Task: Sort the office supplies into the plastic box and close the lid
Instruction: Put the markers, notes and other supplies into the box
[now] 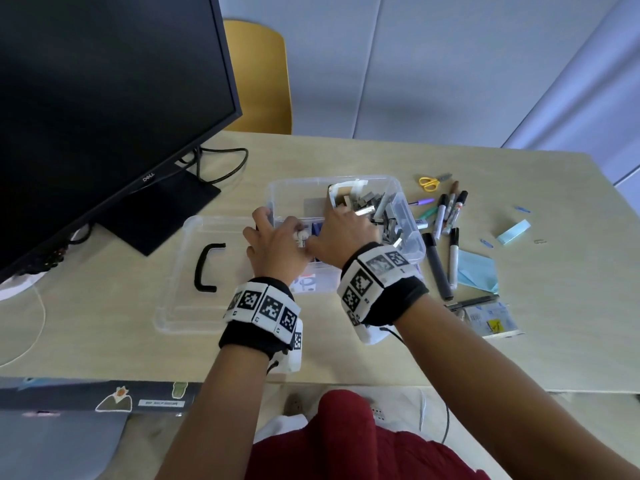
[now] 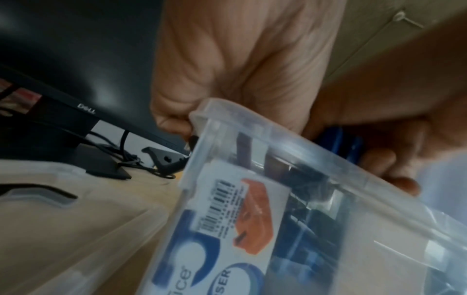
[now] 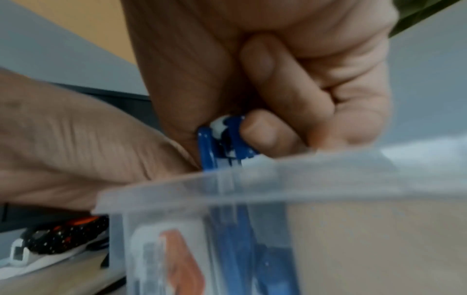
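Observation:
The clear plastic box (image 1: 414, 220) sits mid-table, with loose grey staple strips (image 1: 374, 202) in its right half. Both hands reach into its near-left part. My right hand (image 1: 343, 233) curls its fingers (image 3: 265, 131) round a small blue plastic item (image 3: 222, 139), held just above the box rim (image 3: 303, 179). My left hand (image 1: 273, 244) grips the box's left corner (image 2: 202, 119), thumb (image 2: 171, 121) outside and fingers hidden inside. A carded pack showing an orange stapler (image 2: 252, 215) leans against the near wall. The clear lid (image 1: 180, 271), with a black handle (image 1: 204, 268), lies flat to the box's left.
Right of the box lie several markers (image 1: 446, 216), yellow scissors (image 1: 429, 183), a blue sticky pad (image 1: 512, 232), light blue paper (image 1: 478, 270), paper clips (image 1: 522, 209) and a printed packet (image 1: 491, 318). A Dell monitor (image 1: 86, 98) with cables stands at the left, a yellow chair (image 1: 256, 74) behind.

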Tool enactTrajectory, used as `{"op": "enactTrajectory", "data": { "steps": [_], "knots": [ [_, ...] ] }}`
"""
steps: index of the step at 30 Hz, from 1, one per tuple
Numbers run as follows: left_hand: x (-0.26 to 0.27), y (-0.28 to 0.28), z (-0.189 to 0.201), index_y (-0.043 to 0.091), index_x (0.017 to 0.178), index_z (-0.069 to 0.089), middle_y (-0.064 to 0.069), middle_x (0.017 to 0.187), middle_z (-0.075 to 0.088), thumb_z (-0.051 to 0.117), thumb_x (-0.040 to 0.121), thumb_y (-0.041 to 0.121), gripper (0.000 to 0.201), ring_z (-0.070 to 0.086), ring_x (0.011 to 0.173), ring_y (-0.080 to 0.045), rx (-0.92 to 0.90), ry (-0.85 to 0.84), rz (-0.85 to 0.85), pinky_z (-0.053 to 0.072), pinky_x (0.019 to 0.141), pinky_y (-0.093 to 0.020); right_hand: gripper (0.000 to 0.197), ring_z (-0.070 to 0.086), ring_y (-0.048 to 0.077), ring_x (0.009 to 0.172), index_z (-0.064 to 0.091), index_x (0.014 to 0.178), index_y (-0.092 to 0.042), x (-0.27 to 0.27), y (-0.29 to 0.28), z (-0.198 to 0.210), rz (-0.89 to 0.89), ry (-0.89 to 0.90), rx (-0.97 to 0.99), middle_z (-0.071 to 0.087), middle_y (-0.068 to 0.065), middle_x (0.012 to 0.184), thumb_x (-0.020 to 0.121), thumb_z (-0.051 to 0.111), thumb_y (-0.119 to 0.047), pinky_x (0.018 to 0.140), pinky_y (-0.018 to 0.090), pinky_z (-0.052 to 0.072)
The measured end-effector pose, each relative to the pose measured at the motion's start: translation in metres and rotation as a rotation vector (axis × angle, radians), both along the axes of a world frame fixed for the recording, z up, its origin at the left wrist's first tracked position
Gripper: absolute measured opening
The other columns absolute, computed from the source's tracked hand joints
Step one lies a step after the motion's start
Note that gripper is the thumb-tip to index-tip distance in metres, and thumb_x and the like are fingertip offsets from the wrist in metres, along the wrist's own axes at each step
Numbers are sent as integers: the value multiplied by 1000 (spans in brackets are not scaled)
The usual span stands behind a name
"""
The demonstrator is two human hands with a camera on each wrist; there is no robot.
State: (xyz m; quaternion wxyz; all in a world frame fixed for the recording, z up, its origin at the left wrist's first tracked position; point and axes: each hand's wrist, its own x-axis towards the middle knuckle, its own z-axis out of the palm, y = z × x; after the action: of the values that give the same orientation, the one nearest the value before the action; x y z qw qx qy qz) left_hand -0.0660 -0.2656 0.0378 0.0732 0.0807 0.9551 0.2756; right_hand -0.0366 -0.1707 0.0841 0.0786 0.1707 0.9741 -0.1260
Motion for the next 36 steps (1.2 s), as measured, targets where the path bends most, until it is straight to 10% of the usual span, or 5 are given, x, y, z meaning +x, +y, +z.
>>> {"op": "enactTrajectory", "data": {
  "steps": [4, 8, 12, 20, 36],
  "knots": [
    [-3, -6, -4, 25, 111, 61, -4, 136, 21, 64, 85, 31, 27, 29, 115, -31, 50, -17, -15, 36, 91, -36, 63, 58, 31, 101, 31, 126, -5, -1, 14, -13, 11, -52, -157, 59, 12, 107, 86, 53, -48, 69, 31, 39],
    [-4, -7, -5, 26, 109, 64, -4, 136, 23, 54, 92, 30, 20, 27, 119, -29, 120, -6, -1, 30, 95, -36, 35, 56, 20, 78, 49, 111, -6, 2, 32, -14, 80, 147, -303, 58, 4, 85, 91, 50, -34, 60, 24, 40],
    [-1, -5, -1, 31, 102, 68, 5, 128, 38, 57, 87, 47, 25, 26, 124, -21, 236, 128, -75, 21, 101, -34, 21, 56, 19, 79, 66, 101, -7, 9, 41, -28, 96, 297, -308, 65, 8, 88, 89, 55, -21, 77, 25, 43],
    [-14, 12, 2, 33, 103, 67, 9, 113, 61, 54, 92, 36, 17, 32, 120, -21, -75, 58, -229, 15, 105, -49, 20, 58, 32, 79, 69, 87, 3, 3, 43, -52, 96, 368, -321, 66, 21, 86, 87, 49, -2, 77, 35, 44],
    [-11, 39, 0, 16, 106, 58, -7, 118, 51, 53, 88, 22, 19, 39, 118, -26, -351, 97, -81, 27, 96, -42, 33, 58, 20, 53, 57, 53, -14, 19, 32, -68, 182, 508, 11, 58, 1, 58, 75, 37, -27, 43, 18, 31]
  ]
}}
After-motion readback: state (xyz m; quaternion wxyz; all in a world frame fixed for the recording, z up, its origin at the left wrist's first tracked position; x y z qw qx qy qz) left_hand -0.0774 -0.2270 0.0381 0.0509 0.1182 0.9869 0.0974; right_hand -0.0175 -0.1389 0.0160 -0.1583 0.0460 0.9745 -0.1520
